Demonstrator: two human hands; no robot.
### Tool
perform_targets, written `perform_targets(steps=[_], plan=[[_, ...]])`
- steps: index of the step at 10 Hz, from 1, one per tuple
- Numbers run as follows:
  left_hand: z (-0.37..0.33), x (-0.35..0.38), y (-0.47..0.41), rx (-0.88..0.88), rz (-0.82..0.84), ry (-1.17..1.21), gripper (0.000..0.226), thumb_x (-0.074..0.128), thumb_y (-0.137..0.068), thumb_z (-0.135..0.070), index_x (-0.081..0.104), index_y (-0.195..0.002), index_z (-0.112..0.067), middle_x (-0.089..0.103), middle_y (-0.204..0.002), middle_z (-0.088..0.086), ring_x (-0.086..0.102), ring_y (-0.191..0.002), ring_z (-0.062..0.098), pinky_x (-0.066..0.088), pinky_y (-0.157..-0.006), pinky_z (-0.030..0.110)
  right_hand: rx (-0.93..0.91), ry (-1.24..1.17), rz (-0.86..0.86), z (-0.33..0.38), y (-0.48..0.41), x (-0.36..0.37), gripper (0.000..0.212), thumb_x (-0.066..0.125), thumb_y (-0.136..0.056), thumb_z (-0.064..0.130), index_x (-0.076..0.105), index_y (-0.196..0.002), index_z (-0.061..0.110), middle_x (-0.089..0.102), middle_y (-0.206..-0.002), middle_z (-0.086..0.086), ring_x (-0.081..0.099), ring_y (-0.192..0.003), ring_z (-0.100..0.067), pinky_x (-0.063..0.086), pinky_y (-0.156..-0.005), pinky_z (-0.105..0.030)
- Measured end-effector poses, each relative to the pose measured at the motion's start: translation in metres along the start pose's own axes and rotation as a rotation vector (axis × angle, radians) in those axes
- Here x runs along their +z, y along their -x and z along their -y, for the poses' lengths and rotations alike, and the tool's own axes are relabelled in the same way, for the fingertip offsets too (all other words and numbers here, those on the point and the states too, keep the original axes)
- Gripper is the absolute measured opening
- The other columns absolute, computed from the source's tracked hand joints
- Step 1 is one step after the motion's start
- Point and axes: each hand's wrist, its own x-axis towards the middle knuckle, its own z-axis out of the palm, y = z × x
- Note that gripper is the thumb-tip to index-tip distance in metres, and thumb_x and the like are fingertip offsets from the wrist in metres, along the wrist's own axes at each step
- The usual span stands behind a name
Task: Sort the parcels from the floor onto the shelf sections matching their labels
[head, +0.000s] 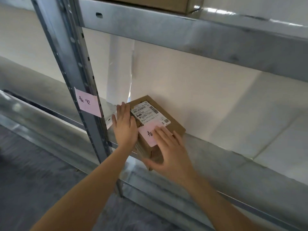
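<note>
A small brown cardboard parcel (173,126) lies on the metal shelf (233,165), partly over its front edge. It carries a white shipping label (150,114) and a pink handwritten note (148,135). My left hand (125,125) lies flat against the parcel's left side with fingers straight. My right hand (171,152) rests on the parcel's near top and front face, fingers spread, covering part of the pink note. A matching pink handwritten label (87,101) is stuck on the shelf upright (78,72).
Above runs another metal shelf beam (183,29) with a cardboard box (150,4) on it. White wall and a white sheet stand behind the shelf. Grey floor (33,172) lies at the lower left. To the parcel's right the shelf surface is bare.
</note>
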Motion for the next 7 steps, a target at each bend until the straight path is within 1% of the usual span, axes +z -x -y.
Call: perform_targets(steps=[1,2,3,4,5,6,7], plan=[[0.022,-0.02,-0.008,0.197,0.17,-0.253,0.064,0.011,-0.09,-0.038,0.033,-0.144,-0.013,0.03,-0.154,0.004,0.015,-0.145,0.015,-0.003,-0.117,0.033,0.062,0.11,-0.052,0.0,0.0,0.011,0.098,0.017,-0.082,0.077,0.047,-0.134,0.0,0.05,-0.141,-0.016,0.047,-0.132,-0.028,0.032,-0.112,-0.047],[0.03,-0.041,-0.011,0.317,0.258,-0.457,0.073,0.005,-0.087,-0.052,0.032,-0.145,-0.017,0.032,-0.153,0.001,0.019,-0.144,0.013,-0.003,-0.117,0.032,0.098,0.138,-0.046,-0.005,-0.01,0.015,0.092,0.032,-0.078,0.072,0.048,-0.13,-0.003,0.056,-0.135,-0.02,0.053,-0.125,-0.033,0.042,-0.1,-0.054],[0.032,-0.054,-0.005,0.36,0.289,-0.539,0.082,0.003,-0.081,-0.06,0.029,-0.147,-0.018,0.028,-0.155,0.001,0.018,-0.145,0.013,-0.003,-0.118,0.031,0.07,0.108,-0.07,-0.019,-0.015,0.013,0.082,0.039,-0.076,0.06,0.046,-0.133,0.002,0.051,-0.141,-0.016,0.046,-0.132,-0.032,0.034,-0.106,-0.054],[0.031,-0.058,0.004,0.34,0.302,-0.522,0.084,0.003,-0.079,-0.061,0.02,-0.149,-0.017,0.019,-0.157,0.002,0.012,-0.146,0.014,-0.007,-0.115,0.028,0.071,-0.01,-0.074,-0.038,-0.019,0.006,0.077,0.048,-0.084,0.056,0.03,-0.147,0.015,0.023,-0.158,-0.004,0.014,-0.147,-0.021,0.008,-0.117,-0.044],[0.027,-0.053,0.013,0.313,0.303,-0.482,0.074,0.015,-0.088,-0.056,0.011,-0.15,-0.016,0.01,-0.159,0.002,0.002,-0.146,0.015,-0.009,-0.115,0.028,0.123,-0.023,-0.056,-0.049,-0.022,0.002,0.075,0.059,-0.086,0.047,0.025,-0.149,0.023,0.012,-0.161,0.004,0.004,-0.148,-0.015,0.005,-0.118,-0.04],[0.025,-0.049,0.014,0.298,0.343,-0.521,0.066,0.026,-0.097,-0.046,0.0,-0.15,-0.016,-0.001,-0.16,0.002,-0.008,-0.146,0.015,-0.012,-0.114,0.029,0.169,-0.052,-0.074,-0.048,-0.023,0.001,0.073,0.06,-0.087,0.042,0.025,-0.148,0.023,0.012,-0.161,0.003,0.005,-0.148,-0.015,0.007,-0.117,-0.039],[0.02,-0.055,0.014,0.289,0.348,-0.594,0.068,0.024,-0.096,-0.047,-0.005,-0.15,-0.017,-0.007,-0.16,0.002,-0.011,-0.145,0.016,-0.014,-0.113,0.03,0.226,-0.062,-0.113,-0.038,-0.017,-0.002,0.073,0.058,-0.088,0.04,0.023,-0.149,0.02,0.012,-0.161,0.001,0.007,-0.148,-0.016,0.01,-0.119,-0.042]])
